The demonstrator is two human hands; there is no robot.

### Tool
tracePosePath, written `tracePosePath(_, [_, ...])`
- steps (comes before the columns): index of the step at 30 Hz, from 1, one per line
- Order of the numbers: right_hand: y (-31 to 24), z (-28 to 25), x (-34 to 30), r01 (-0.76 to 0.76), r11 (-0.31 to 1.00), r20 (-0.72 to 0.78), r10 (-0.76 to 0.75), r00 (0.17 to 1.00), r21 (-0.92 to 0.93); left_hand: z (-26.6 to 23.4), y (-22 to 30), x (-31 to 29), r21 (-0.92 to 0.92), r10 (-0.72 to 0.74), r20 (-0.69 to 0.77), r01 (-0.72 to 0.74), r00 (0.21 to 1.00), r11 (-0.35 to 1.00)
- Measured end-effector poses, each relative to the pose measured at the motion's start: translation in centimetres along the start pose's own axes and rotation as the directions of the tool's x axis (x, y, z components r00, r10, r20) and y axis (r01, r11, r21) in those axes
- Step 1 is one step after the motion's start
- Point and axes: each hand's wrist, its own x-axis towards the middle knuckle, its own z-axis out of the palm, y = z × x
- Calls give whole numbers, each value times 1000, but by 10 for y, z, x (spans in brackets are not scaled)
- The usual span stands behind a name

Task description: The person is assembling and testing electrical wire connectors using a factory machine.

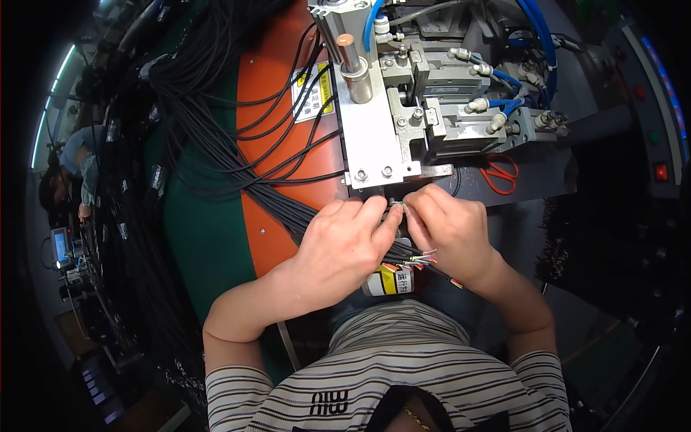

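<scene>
"Losing the pinch strikes me as the main risk. You?"

"Same. The fine wire end [397, 205] sits between the fingertips of the left hand [338, 245] and the right hand [452, 230], just in front of the metal fixture [371, 137]. It's so small that a slight slip could let it spring away or bend."

"And the loose coloured wires [417, 260]?"

"They fan out just below the fingers, near the right wrist. One could snag on that hand, or get confused with its neighbours. The black cables [277, 205] come in from the left over the orange surface [268, 248]; if the bundle slid, its weight might tug at the ends."

"Any danger to the knuckles?"

"They're near the fixture's lower edge, so a sudden push forward could knock them against metal."

"How are the hands set?"

"Elbows bent and spread, forearms angled inward, backs of the hands uppermost. The left has thumb and forefinger drawn together on the wire end, its other fingers curled. The right nearly mirrors it, fingers bent down in a narrow pinch. Their tips almost meet, which hides the exact contact."
</scene>
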Motion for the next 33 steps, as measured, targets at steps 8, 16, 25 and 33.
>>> tracePosePath(8, [19,2,-3,-263,880,98,244,965,395,4,-5,-8,-185,-143,-41,133,989,974])
tracePosePath(16, [14,-3,-14,-262,934,21,265,964,243,13,-14,-35,-147,-213,-213,185,953,972])
tracePosePath(25, [-13,4,-12,133,699,-103,-85,991,703,14,-19,-42,-329,-35,-221,-41,975,943])
tracePosePath(33, [-14,7,-19,-299,297,217,279,936,907,16,-7,-39,-337,-135,-226,53,965,940])
